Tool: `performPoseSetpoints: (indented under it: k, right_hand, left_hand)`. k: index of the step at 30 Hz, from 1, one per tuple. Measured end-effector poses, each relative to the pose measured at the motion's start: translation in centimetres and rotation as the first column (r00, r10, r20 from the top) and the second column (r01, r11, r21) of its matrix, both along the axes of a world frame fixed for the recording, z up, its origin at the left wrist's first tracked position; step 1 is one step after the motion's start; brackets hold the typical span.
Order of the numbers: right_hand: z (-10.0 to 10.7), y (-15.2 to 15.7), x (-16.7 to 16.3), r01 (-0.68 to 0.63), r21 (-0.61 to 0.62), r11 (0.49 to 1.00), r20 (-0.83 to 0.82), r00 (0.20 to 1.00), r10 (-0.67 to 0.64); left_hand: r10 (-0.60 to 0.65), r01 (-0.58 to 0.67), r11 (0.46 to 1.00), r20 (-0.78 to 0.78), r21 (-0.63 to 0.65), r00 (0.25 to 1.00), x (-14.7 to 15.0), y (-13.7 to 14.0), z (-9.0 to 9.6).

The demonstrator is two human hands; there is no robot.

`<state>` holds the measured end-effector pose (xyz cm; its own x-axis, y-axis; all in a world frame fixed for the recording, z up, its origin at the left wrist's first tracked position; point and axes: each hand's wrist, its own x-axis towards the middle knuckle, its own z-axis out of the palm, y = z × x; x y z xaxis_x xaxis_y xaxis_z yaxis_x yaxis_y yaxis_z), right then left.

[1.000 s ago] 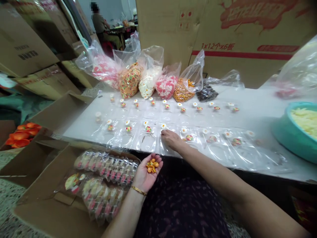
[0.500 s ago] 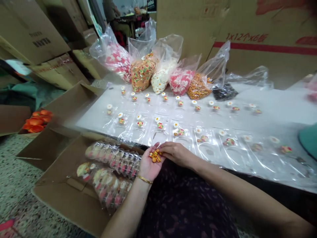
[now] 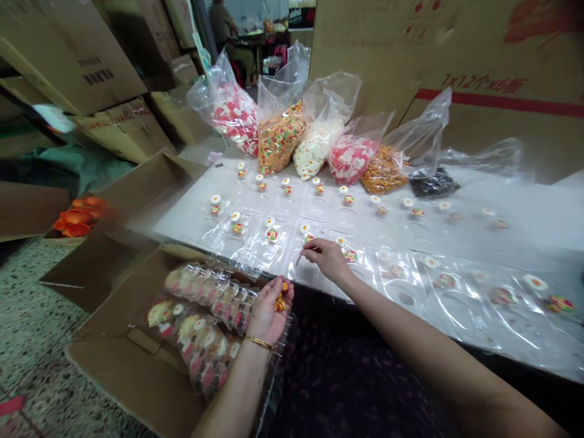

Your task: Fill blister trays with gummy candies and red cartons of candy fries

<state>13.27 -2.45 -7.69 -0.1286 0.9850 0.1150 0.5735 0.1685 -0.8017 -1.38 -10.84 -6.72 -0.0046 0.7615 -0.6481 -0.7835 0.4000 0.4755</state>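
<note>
My left hand, with a gold bangle at the wrist, is cupped around several small orange-brown pieces just off the table's front edge. My right hand reaches over the front row of clear plastic trays, its thumb and fingertips pinched together above one of them. Whatever sits in that pinch is too small to make out. Near those fingers lie a small white-and-yellow fried-egg piece and a red-green-yellow round piece, partly covered by the hand. A neighbouring clear tray carries a similar pair.
Plastic bags line the table's back: pink-and-white pieces, mixed pieces, white egg pieces, orange pieces, dark pieces. An open carton at lower left holds filled clear packs. A person sits far back.
My right hand has left the left palm and moved up onto a front-row tray. My left hand has curled more around the orange pieces and dropped slightly left. The view has shifted.
</note>
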Motion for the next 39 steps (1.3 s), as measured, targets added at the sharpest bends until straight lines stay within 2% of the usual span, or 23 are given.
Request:
performPoseSetpoints:
  k: [2, 4, 8, 11, 14, 17, 19, 20, 22, 24, 26, 28, 31, 33, 36, 39]
  right_hand:
    - [-0.9, 1.7, -0.5, 0.103, 0.061, 0.993, 0.131, 0.985, -0.110]
    - [-1.4, 2.7, -1.0, 0.101, 0.129, 0.986, 0.318, 0.938, -0.138]
    - [-1.7, 2.7, -1.7, -0.136, 0.166, 0.977, 0.655, 0.756, -0.006]
    - [-1.6, 2.2, -1.3, -0.274, 0.133, 0.952, 0.749, 0.658, 0.085]
    - [-0.9, 1.9, -0.6, -0.312, 0.120, 0.943, 0.743, 0.658, 0.123]
    - [0.6, 1.0, -0.3, -0.242, 0.195, 0.951, 0.576, 0.813, 0.089]
    - [1.7, 0.0, -0.9, -0.269, 0.224, 0.937, 0.389, 0.906, 0.167]
    - [2.2, -0.6, -1.3, -0.335, 0.224, 0.915, 0.307, 0.915, 0.260]
    - [2.9, -1.6, -2.4, -0.493, 0.201, 0.847, 0.203, 0.866, 0.456]
    - [3.1, -2.0, -3.4, -0.564, 0.154, 0.811, 0.146, 0.825, 0.546]
    - [2.7, -1.4, -3.9, -0.517, 0.095, 0.851, 0.066, 0.856, 0.513]
    - [2.2, 0.1, -4.1, -0.395, 0.043, 0.918, -0.003, 0.919, 0.395]
    - [1.4, 3.6, -4.8, -0.246, 0.033, 0.969, 0.049, 0.968, 0.245]
    - [1.1, 5.9, -5.7, -0.274, 0.048, 0.961, 0.169, 0.950, 0.262]
    - [0.9, 8.2, -7.6, -0.382, 0.046, 0.923, 0.386, 0.859, 0.336]
    - [0.7, 9.1, -9.1, -0.477, -0.012, 0.879, 0.567, 0.721, 0.399]
  left_hand:
    - [-0.011, 0.011, 1.000, -0.007, -0.011, 1.000, -0.3, 0.0, 0.0]
    - [-0.024, 0.023, 1.000, -0.025, -0.011, 0.999, -0.4, -0.1, 0.0]
    - [-0.009, 0.009, 1.000, -0.048, -0.001, 0.999, -0.7, -0.2, -0.1]
    - [0.017, -0.017, 1.000, -0.025, 0.016, 1.000, -0.9, 0.0, -0.1]
    - [0.035, -0.035, 0.998, -0.001, 0.047, 0.999, -1.1, 0.4, 0.0]
    - [0.032, -0.030, 0.997, -0.024, 0.077, 0.999, -1.3, 0.9, 0.1]
    - [0.042, -0.037, 0.996, -0.055, 0.087, 0.998, -1.4, 1.1, 0.2]
    - [0.050, -0.044, 0.995, -0.067, 0.092, 0.996, -1.4, 1.3, 0.2]
    - [0.062, -0.053, 0.993, -0.085, 0.106, 0.994, -1.4, 1.4, 0.2]
    - [0.056, -0.046, 0.993, -0.099, 0.108, 0.993, -1.6, 1.4, 0.2]
    - [0.041, -0.031, 0.996, -0.123, 0.083, 0.992, -2.2, 1.3, 0.2]
    - [0.038, -0.031, 0.998, -0.167, 0.048, 0.985, -3.0, 1.1, 0.1]
    - [0.067, -0.063, 0.998, -0.184, 0.032, 0.981, -4.5, 0.8, 0.2]
    - [0.074, -0.070, 0.997, -0.107, 0.040, 0.992, -5.4, 0.4, 0.5]
    - [0.078, -0.079, 0.995, 0.029, 0.063, 0.997, -6.6, -0.2, 0.9]
    - [0.098, -0.104, 0.990, 0.069, 0.093, 0.993, -7.4, -0.6, 1.1]
